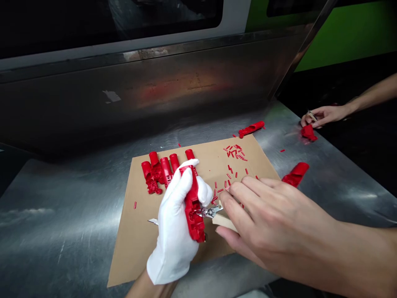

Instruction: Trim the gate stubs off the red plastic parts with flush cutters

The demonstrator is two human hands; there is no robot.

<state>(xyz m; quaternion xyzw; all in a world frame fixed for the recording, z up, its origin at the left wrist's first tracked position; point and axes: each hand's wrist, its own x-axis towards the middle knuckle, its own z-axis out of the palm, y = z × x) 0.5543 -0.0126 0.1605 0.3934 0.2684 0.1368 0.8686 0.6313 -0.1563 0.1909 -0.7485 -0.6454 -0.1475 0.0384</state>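
Observation:
My left hand (175,223), in a white glove, is closed around a red plastic part (192,203) with a tubular upper end and a hollowed lower end. Bare, my right hand (263,211) grips a pair of nippers (225,222) with cream handles. The metal jaws touch the part's hollow on its right side; their exact bite is too small to make out. Several similar red parts (166,169) lie in a row behind my left hand on a brown cardboard sheet (124,248). Small red offcuts (235,152) are scattered beyond my right hand.
A blade tip (153,221) shows beside my left hand. More red parts, one (252,129) at the back and another (296,174) at the right, rest on the metal table (62,223). Across the corner, another person's hand (328,116) works near a red part.

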